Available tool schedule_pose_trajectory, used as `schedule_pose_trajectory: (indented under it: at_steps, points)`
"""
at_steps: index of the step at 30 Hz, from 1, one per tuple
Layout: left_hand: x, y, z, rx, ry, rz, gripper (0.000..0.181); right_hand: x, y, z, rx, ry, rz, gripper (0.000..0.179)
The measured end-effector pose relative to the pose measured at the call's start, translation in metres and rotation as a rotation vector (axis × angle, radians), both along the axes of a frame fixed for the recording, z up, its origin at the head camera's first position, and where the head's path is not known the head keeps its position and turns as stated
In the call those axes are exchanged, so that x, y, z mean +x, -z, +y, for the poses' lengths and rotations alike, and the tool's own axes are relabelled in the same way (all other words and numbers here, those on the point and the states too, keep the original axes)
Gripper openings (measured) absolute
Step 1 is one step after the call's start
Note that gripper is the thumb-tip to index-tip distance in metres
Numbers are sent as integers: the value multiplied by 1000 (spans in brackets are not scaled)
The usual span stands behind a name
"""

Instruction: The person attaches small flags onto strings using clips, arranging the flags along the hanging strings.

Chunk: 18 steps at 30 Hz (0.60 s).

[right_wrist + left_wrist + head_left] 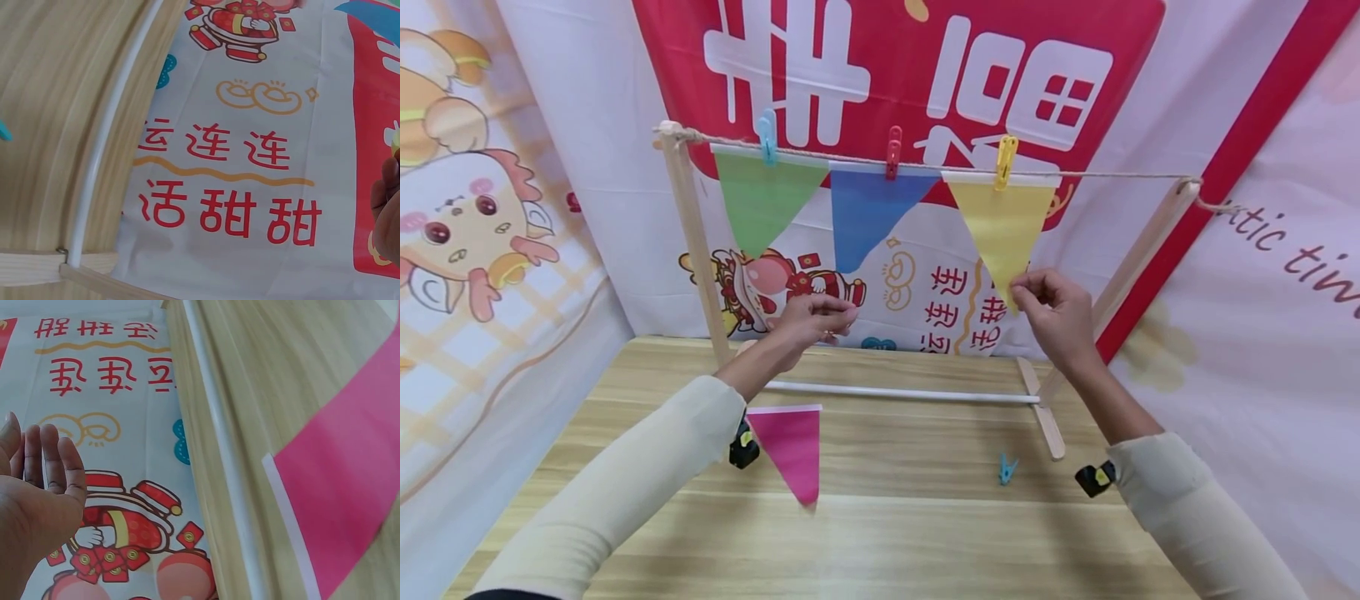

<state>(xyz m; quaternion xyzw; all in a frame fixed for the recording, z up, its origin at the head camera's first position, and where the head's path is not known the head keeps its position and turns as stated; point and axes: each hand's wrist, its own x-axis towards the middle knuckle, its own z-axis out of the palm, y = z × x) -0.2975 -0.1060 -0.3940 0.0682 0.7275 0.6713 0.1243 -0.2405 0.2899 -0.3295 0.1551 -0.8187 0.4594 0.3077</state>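
My right hand (1060, 321) pinches the lower tip of the yellow pennant (1003, 225), which hangs from a twine line (1112, 175) under a yellow clothespin (1006, 162). In the right wrist view only part of that hand (389, 219) shows, at the right edge. My left hand (816, 325) is in the air below the green pennant (767, 196) and blue pennant (876, 212), holding nothing. The left wrist view shows its fingers (53, 459) extended. A light blue clothespin (767, 137) clips the green pennant, a red clothespin (892, 152) the blue one.
A pink pennant (793, 450) and a loose blue clothespin (1007, 470) lie on the wooden table (910, 542). Wooden posts (696, 250) carry the twine at both ends, with a white rod (910, 392) low between them. Behind hangs a printed cloth (917, 325).
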Motion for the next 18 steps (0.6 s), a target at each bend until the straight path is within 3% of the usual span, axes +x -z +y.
schedule_pose_trajectory:
  at_steps: [18]
  points:
    - [5, 33, -14, -78, -43, -80, 43, 4, 23, 4, 5, 14, -73, 14]
